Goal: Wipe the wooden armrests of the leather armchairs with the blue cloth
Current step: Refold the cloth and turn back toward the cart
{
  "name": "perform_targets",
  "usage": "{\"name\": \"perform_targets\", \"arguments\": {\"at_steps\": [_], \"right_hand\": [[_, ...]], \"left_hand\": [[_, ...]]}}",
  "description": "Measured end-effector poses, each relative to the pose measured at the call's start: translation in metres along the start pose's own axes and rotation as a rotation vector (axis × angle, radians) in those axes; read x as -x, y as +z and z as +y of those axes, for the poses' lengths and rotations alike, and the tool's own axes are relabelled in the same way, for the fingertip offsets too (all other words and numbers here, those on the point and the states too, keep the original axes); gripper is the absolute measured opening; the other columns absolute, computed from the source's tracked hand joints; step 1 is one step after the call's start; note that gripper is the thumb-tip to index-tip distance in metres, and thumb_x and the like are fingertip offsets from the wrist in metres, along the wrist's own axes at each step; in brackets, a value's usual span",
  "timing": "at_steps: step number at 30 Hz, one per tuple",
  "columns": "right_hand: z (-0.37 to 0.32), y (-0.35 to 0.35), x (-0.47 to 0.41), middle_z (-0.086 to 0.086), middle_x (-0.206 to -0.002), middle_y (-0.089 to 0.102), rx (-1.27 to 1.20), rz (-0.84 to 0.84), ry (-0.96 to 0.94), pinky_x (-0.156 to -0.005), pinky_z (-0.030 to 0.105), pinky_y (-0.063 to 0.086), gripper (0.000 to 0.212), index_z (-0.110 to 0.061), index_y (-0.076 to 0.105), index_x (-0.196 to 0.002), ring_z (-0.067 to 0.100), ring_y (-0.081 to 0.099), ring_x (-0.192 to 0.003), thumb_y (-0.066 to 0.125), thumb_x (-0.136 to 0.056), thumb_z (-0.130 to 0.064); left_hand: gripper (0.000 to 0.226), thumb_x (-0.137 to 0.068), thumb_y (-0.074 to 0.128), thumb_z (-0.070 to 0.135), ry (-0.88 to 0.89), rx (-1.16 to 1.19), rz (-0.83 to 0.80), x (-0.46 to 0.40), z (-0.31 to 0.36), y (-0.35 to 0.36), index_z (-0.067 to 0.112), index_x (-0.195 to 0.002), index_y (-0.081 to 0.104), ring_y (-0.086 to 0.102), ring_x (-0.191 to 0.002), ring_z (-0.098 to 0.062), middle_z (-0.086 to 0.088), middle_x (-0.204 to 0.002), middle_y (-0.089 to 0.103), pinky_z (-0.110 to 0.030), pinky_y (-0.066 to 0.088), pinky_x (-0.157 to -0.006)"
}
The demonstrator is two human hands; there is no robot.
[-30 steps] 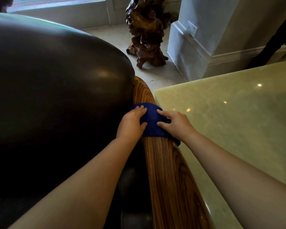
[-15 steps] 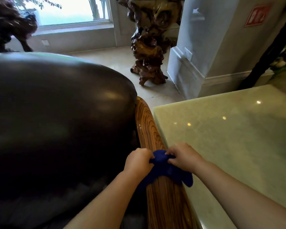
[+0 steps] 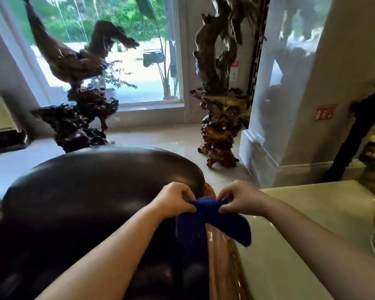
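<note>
1. Two hands share the blue cloth (image 3: 212,221): my left hand (image 3: 173,201) pinches its top edge on the side toward the leather, my right hand (image 3: 239,199) pinches the same edge on the side toward the desk, fingers (image 3: 224,210) of both clenched on the fabric.
2. The cloth hangs directly over the wooden armrest (image 3: 222,269), lifted off it at the top; one tail droops on the leather side, the other flares over the desk side. Whether the tails touch the wood I cannot tell.
3. I judge it light, soft and floppy; it bunches wherever I grip, so it will not hold a flat face by itself. Better to fold it into a pad and press with a flat palm than to hold it by an edge.
4. The armrest looks glossy and hard, so the cloth should slide easily; grip it firmly enough that it does not slip out.
5. Left of the armrest bulges the dark leather armchair (image 3: 91,191); right of it lies the pale green desk (image 3: 301,245).
6. Beyond the armrest's far end stands a gnarled root carving (image 3: 220,131).
</note>
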State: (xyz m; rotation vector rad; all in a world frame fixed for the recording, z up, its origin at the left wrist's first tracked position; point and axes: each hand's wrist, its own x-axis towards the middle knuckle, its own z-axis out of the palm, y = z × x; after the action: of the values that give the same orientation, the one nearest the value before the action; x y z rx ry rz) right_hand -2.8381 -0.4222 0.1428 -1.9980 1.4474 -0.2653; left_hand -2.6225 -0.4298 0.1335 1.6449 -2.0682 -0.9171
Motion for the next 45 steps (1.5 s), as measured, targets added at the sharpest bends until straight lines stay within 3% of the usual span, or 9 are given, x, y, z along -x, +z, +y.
{"name": "perform_targets", "arguments": {"at_steps": [6,15,20,24,28,32,35,39,45], "right_hand": [[-0.15,-0.042,0.041,-0.014,-0.08,0.065,0.121,0.024,-0.211,-0.072,0.02,0.053,0.019,-0.025,0.071,-0.092,0.004,0.063,-0.081,0.071,-0.074,-0.021],[-0.372,0.0,0.078,-0.001,-0.083,0.071,0.274,0.026,-0.531,-0.068,0.021,0.047,0.019,-0.018,0.073,-0.091,0.008,0.062,-0.072,0.072,-0.071,-0.018],[-0.495,0.075,0.096,-0.007,-0.08,0.069,0.285,-0.059,-0.7,-0.064,0.013,0.045,0.018,-0.022,0.072,-0.091,0.0,0.061,-0.069,0.071,-0.073,-0.021],[-0.605,0.163,0.113,-0.005,-0.083,0.07,0.272,-0.133,-0.837,-0.064,0.016,0.049,0.017,-0.021,0.072,-0.091,0.008,0.065,-0.072,0.071,-0.074,-0.022],[-0.708,0.248,0.133,-0.016,-0.066,0.063,0.247,-0.235,-0.941,-0.054,0.014,0.048,0.011,-0.026,0.07,-0.084,-0.001,0.06,-0.058,0.07,-0.075,-0.022],[-0.793,0.324,0.146,-0.015,-0.073,0.067,0.226,-0.333,-1.028,-0.06,0.014,0.044,0.013,-0.028,0.07,-0.087,-0.002,0.061,-0.065,0.07,-0.074,-0.025],[-0.847,0.37,0.146,-0.014,-0.076,0.067,0.24,-0.373,-1.096,-0.057,0.01,0.043,0.016,-0.028,0.071,-0.09,0.001,0.063,-0.068,0.071,-0.074,-0.027],[-0.903,0.417,0.129,-0.008,-0.08,0.068,0.216,-0.458,-1.14,-0.058,0.021,0.057,0.021,-0.02,0.068,-0.097,0.015,0.07,-0.07,0.071,-0.076,-0.022],[-1.005,0.492,0.083,-0.005,-0.077,0.069,0.214,-0.51,-1.315,-0.06,0.023,0.058,0.019,-0.019,0.07,-0.094,0.019,0.069,-0.068,0.071,-0.075,-0.021]], "left_hand": [[0.02,-0.06,0.078,0.014,-0.004,-0.009,0.173,0.109,0.033,-0.121,0.027,-0.063,0.064,0.065,-0.075,-0.013,0.004,-0.074,0.068,-0.03,0.055,-0.074],[0.015,-0.067,0.075,0.007,-0.096,0.016,0.402,0.309,0.003,-0.256,0.01,-0.08,0.069,0.06,-0.069,-0.011,-0.005,-0.078,0.068,-0.026,0.051,-0.072],[0.019,-0.073,0.07,0.012,-0.19,0.014,0.505,0.439,-0.052,-0.312,0.011,-0.091,0.067,0.065,-0.087,-0.018,-0.007,-0.091,0.069,-0.03,0.053,-0.082],[0.023,-0.076,0.067,0.012,-0.27,0.052,0.574,0.563,-0.115,-0.357,0.019,-0.098,0.065,0.066,-0.085,-0.01,0.0,-0.09,0.069,-0.022,0.053,-0.077],[0.025,-0.075,0.067,0.012,-0.376,0.01,0.66,0.675,-0.172,-0.392,0.021,-0.098,0.068,0.065,-0.087,-0.011,-0.001,-0.093,0.07,-0.025,0.054,-0.077],[0.025,-0.076,0.068,0.009,-0.502,0.012,0.733,0.764,-0.218,-0.422,0.016,-0.1,0.07,0.066,-0.09,-0.015,-0.007,-0.096,0.071,-0.02,0.053,-0.076],[0.025,-0.076,0.068,0.01,-0.566,0.009,0.775,0.812,-0.252,-0.443,0.018,-0.1,0.07,0.065,-0.086,-0.01,-0.003,-0.095,0.071,-0.013,0.052,-0.069],[0.022,-0.075,0.067,0.012,-0.625,0.027,0.819,0.848,-0.296,-0.469,0.027,-0.091,0.07,0.066,-0.084,-0.007,0.003,-0.09,0.071,-0.019,0.052,-0.07],[0.026,-0.076,0.066,0.011,-0.729,0.047,0.967,0.889,-0.374,-0.52,0.037,-0.076,0.066,0.066,-0.081,-0.006,0.01,-0.083,0.069,-0.02,0.053,-0.068]]}}
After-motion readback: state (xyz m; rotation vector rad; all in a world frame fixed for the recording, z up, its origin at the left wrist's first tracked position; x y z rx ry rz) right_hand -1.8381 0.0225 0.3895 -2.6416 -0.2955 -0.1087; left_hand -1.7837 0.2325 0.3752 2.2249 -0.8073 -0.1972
